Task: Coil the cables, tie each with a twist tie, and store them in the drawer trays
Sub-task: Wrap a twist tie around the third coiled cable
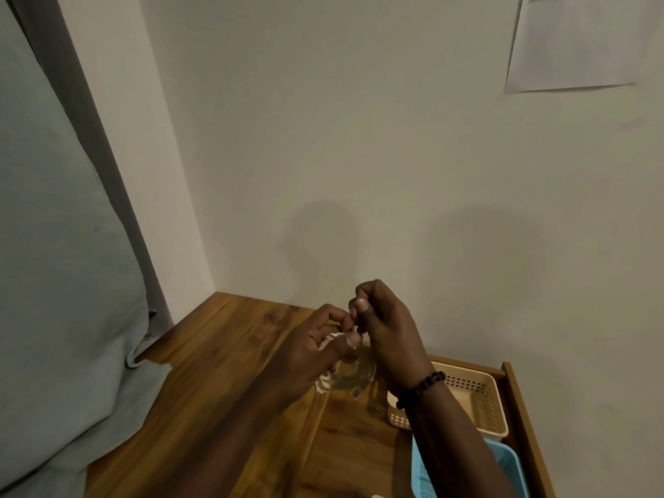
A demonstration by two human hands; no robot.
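Left hand is curled around a coiled white cable, strands showing between the fingers and again below the palm. Right hand sits just beside it, touching, thumb and forefinger pinched together at the top of the coil. What they pinch is too small to resolve; judged from the task, it is a twist tie being wound on. A clear, crinkled piece, possibly a plastic bag, hangs under both hands; its contents are blurred. A dark bead bracelet is on the right wrist.

Both hands are held above the wooden surface, near its right edge where an open drawer begins. In the drawer: a beige perforated tray at the far end, a blue tray directly nearer the person, the two touching or nearly so. The visible part of the beige tray looks bare; the arm hides most of the blue one.

Progress, as a judgement: this cable is coiled, tying is underway, storing not yet done. No stored cable is visible. Other cables cannot be seen.
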